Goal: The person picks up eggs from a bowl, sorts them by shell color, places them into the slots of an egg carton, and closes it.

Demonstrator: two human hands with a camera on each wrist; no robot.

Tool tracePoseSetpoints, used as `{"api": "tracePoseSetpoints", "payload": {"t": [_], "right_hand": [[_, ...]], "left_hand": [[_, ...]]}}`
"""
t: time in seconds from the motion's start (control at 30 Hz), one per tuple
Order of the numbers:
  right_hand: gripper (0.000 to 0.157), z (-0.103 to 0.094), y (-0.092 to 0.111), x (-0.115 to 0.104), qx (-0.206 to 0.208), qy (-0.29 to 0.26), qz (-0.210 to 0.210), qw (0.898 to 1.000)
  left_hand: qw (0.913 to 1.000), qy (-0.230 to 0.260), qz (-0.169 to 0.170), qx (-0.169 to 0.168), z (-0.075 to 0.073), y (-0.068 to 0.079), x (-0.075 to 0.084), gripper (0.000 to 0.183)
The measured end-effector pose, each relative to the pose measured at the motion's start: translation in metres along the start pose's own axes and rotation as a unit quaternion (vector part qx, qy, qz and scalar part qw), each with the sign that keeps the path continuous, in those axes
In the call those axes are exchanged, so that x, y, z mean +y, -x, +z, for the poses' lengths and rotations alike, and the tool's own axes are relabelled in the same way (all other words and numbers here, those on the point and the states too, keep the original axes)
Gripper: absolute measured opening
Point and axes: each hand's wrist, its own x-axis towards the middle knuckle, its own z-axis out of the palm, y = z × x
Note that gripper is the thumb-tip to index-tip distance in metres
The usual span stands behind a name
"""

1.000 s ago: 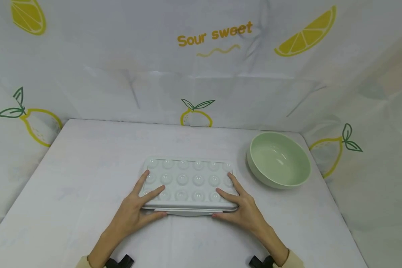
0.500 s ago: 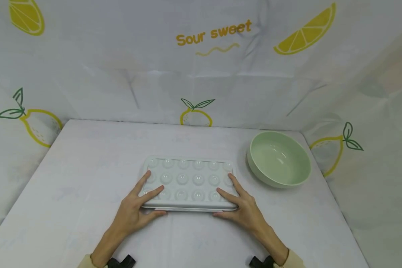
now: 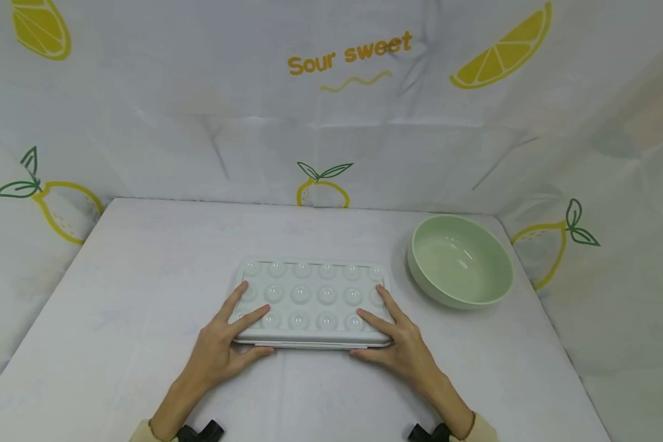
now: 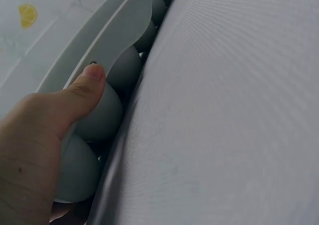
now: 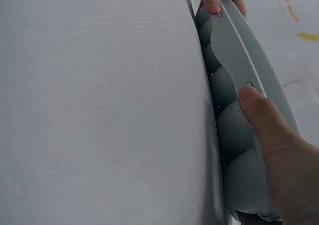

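A pale grey-green ice ball tray [image 3: 314,295] with rows of round domes lies on the white table in the head view. My left hand [image 3: 219,341] grips its left end, fingers over the top and thumb at the front edge. On the other end my right hand [image 3: 406,347] holds it the same way. In the left wrist view the left thumb rests on the front flap [image 4: 117,40], above rounded cups [image 4: 102,116]. The right thumb presses the same flap [image 5: 230,48] in the right wrist view. The undersides of both hands are partly hidden.
A light green bowl [image 3: 460,263] stands to the right of the tray, near the table's right back corner. White cloth [image 3: 243,73] printed with lemons hangs behind and beside the table [image 3: 116,294].
The front flap, which stuck out below the lid's edge a second ago, has folded down out of sight in the head view. Both hands stay almost in place.
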Motion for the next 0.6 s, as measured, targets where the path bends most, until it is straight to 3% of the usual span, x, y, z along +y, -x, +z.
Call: {"api": "tracePoseSetpoints", "payload": {"t": [0.1,0.23,0.43,0.5,0.6], "right_hand": [[0.072,-0.003,-0.001,-0.003,-0.009,0.013,0.008,1.0],[0.074,-0.012,-0.008,-0.008,0.004,0.09,0.01,0.996],[0.088,-0.028,-0.019,-0.005,0.049,0.196,0.05,0.978],[0.088,-0.032,-0.02,-0.001,0.059,0.204,0.069,0.975],[0.089,-0.034,-0.019,0.001,0.062,0.207,0.084,0.973]], "left_hand": [[0.9997,-0.021,-0.002,-0.01,-0.004,0.0,0.0,0.079],[0.9963,-0.075,-0.02,-0.036,-0.019,-0.005,0.001,0.082],[0.9849,-0.131,-0.107,-0.036,-0.053,-0.019,-0.007,0.084],[0.9822,-0.133,-0.129,-0.03,-0.062,-0.022,-0.01,0.082],[0.9813,-0.133,-0.137,-0.025,-0.067,-0.023,-0.012,0.081]]}}
